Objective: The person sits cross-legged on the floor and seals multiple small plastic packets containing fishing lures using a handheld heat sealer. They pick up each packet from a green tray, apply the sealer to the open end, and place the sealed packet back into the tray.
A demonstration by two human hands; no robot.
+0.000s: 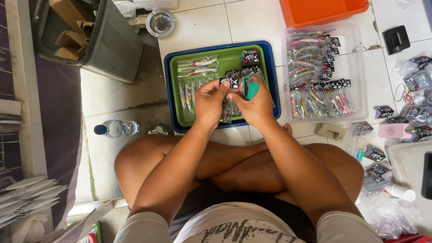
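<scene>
Sitting cross-legged on the tiled floor (pixel 202 27), the person works over a green tray (pixel 229 60) nested in a blue one (pixel 275 90), set just in front of the knees. Beside it, toward the floor's right side, a clear bin (pixel 360 76) already holds rows of bagged lures with black header cards, packed tight; that part looks finished. More carded packs (pixel 414 76) lie scattered near the right edge. Inside the green tray, several bagged lures (pixel 198 65) without cards lie along its left side, and a few carded ones sit near its far edge, so a fair share appears left to do, judging by how things lie.

Both forearms reach forward over the crossed legs and meet above the tray's near edge. The left hand (pixel 209 101) pinches a clear bag (pixel 229 110) by its top with thumb and fingers curled in. The right hand (pixel 256 105) grips the same bag and also holds a small teal stapler (pixel 251 87), which stands up above the knuckles. The bag hangs between the two hands, just above the tray's near rim.

A water bottle (pixel 116 128) lies on the floor to the left, and a beige stapler (pixel 330 131) rests beside the bin's near edge.
</scene>
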